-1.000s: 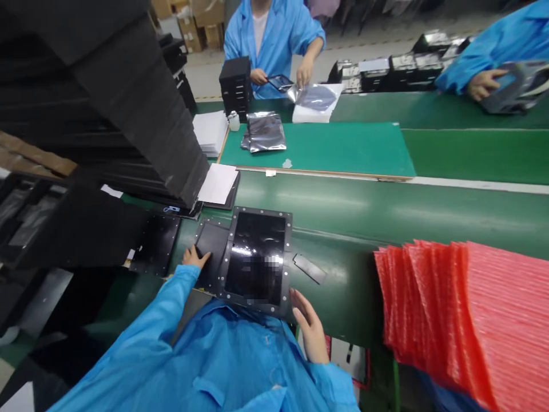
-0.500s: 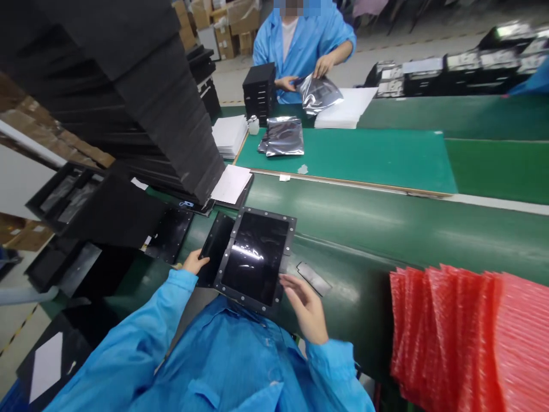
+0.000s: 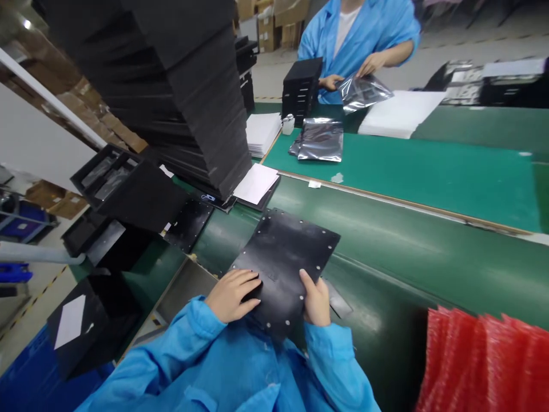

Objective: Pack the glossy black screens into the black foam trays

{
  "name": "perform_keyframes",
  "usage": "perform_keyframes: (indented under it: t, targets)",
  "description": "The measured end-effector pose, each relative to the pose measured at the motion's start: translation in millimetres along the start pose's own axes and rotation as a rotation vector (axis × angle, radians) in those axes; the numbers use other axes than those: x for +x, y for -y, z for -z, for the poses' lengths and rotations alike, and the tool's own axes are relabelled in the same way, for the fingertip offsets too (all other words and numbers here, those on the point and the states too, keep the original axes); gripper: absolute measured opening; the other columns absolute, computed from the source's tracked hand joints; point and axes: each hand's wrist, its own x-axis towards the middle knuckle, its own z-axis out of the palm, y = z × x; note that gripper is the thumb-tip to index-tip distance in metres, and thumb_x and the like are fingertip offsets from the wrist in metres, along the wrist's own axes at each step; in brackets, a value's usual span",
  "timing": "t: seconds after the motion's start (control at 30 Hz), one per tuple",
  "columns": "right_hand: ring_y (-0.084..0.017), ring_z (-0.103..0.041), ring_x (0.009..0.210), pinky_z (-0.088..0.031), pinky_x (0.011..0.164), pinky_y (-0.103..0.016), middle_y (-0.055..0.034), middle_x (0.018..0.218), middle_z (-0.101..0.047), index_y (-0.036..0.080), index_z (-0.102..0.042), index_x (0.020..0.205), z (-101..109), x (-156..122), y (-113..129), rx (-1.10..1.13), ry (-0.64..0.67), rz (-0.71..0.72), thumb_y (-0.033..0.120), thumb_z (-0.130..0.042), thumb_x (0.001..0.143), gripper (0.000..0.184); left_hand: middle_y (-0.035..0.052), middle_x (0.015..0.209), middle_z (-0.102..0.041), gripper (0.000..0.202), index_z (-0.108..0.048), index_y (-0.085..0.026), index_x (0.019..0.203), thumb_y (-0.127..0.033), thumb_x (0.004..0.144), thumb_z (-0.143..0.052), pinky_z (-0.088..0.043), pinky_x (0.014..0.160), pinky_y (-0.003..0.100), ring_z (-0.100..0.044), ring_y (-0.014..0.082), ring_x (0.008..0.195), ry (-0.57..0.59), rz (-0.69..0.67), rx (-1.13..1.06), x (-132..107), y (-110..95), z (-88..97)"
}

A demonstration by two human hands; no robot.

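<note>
Edges look the safest hold: the black panel (image 3: 286, 252) sits dull side up over the green table (image 3: 407, 240). The left hand (image 3: 234, 294) curls onto its near corner, and the right hand (image 3: 316, 300) pinches the near edge. Keep it level.

Pretty bright, even overhead lighting, hardly any hard shadows. Soft glare streaks on the green conveyor belt (image 3: 386, 229) and the silver bags (image 3: 321, 140). Wide-angle lens bends everything near the edges, and the red stack (image 3: 484, 366) in the corner looks smeared and soft.
</note>
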Motion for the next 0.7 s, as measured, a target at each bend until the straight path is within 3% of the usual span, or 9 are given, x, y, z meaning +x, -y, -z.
perform_keyframes:
  t: [0.17, 0.23, 0.3, 0.37, 0.47, 0.53, 0.57, 0.63, 0.7]
  targets:
    - [-0.027, -0.067, 0.075, -0.053, 0.07, -0.04, -0.005, 0.073, -0.071, 0.019, -0.066, 0.08, -3, 13, 20, -0.017, 0.132, -0.04, 0.053, -0.078, 0.052, 0.045, 0.0122, 0.128, -0.058, 0.04, -0.058, -0.019, 0.122, -0.042, 0.09, -0.049, -0.044, 0.1, 0.044, -0.053, 0.026, 0.12, 0.066, -0.047, 0.001, 3, 10, -5.4]
    - [-0.024, -0.066, 0.071, -0.053, 0.065, -0.037, -0.0043, 0.073, -0.07, 0.018, -0.066, 0.082, 1, 12, 22, -0.021, 0.112, -0.009, 0.049, -0.08, 0.05, 0.046, 0.0126, 0.129, -0.057, 0.041, -0.057, -0.019, 0.123, -0.041, 0.09, -0.049, -0.043, 0.101, 0.045, -0.051, 0.0264, 0.122, 0.099, -0.06, -0.007, 4, 11, -6.0]
    - [-0.019, -0.065, 0.062, -0.053, 0.058, -0.032, -0.0026, 0.071, -0.07, 0.018, -0.065, 0.088, 18, 6, 21, 0.009, -0.016, 0.057, 0.045, -0.08, 0.051, 0.048, 0.0127, 0.13, -0.056, 0.041, -0.056, -0.019, 0.124, -0.04, 0.09, -0.049, -0.041, 0.102, 0.046, -0.049, 0.0266, 0.124, 0.13, -0.072, -0.025, 2, 11, -8.1]
    - [-0.014, -0.061, 0.052, -0.051, 0.051, -0.027, 0.001, 0.063, -0.066, 0.019, -0.063, 0.09, 49, -5, 20, 0.061, -0.211, 0.156, 0.042, -0.078, 0.054, 0.045, 0.0125, 0.129, -0.057, 0.041, -0.056, -0.019, 0.124, -0.041, 0.09, -0.048, -0.041, 0.102, 0.045, -0.049, 0.0262, 0.123, 0.15, -0.095, -0.048, -3, 14, -12.1]
    - [-0.01, -0.056, 0.045, -0.048, 0.044, -0.021, 0.0052, 0.054, -0.061, 0.02, -0.063, 0.086, 96, -24, 24, 0.109, -0.455, 0.294, 0.035, -0.077, 0.053, 0.04, 0.0119, 0.13, -0.056, 0.043, -0.055, -0.019, 0.125, -0.041, 0.088, -0.05, -0.04, 0.103, 0.043, -0.048, 0.0257, 0.124, 0.136, -0.148, -0.082, -8, 36, -15.8]
    - [-0.01, -0.056, 0.045, -0.049, 0.043, -0.02, 0.0056, 0.052, -0.06, 0.02, -0.063, 0.083, 108, -36, 29, 0.119, -0.541, 0.328, 0.031, -0.078, 0.048, 0.04, 0.0114, 0.132, -0.055, 0.046, -0.055, -0.019, 0.126, -0.041, 0.086, -0.052, -0.039, 0.104, 0.042, -0.047, 0.026, 0.125, 0.112, -0.153, -0.087, -8, 77, -10.1]
    - [-0.01, -0.056, 0.046, -0.049, 0.044, -0.02, 0.0054, 0.053, -0.061, 0.02, -0.063, 0.082, 105, -42, 30, 0.123, -0.565, 0.336, 0.031, -0.079, 0.047, 0.04, 0.0113, 0.132, -0.055, 0.046, -0.055, -0.018, 0.125, -0.04, 0.085, -0.052, -0.038, 0.105, 0.042, -0.047, 0.0261, 0.125, 0.106, -0.12, -0.082, -7, 107, -3.6]
    - [-0.01, -0.057, 0.048, -0.05, 0.046, -0.02, 0.0046, 0.055, -0.062, 0.02, -0.063, 0.08, 80, -50, 30, 0.123, -0.567, 0.354, 0.033, -0.081, 0.044, 0.042, 0.0122, 0.13, -0.056, 0.046, -0.058, -0.016, 0.123, -0.038, 0.083, -0.053, -0.037, 0.105, 0.04, -0.049, 0.0266, 0.122, 0.111, 0.055, -0.058, 1, 182, 14.8]
    - [-0.009, -0.057, 0.049, -0.05, 0.048, -0.019, 0.0041, 0.058, -0.064, 0.02, -0.061, 0.076, 36, -55, 26, 0.115, -0.519, 0.368, 0.038, -0.083, 0.043, 0.043, 0.0167, 0.129, -0.056, 0.048, -0.058, -0.01, 0.121, -0.035, 0.081, -0.052, -0.037, 0.105, 0.039, -0.05, 0.0285, 0.121, 0.116, 0.401, -0.008, 9, 267, 34.1]
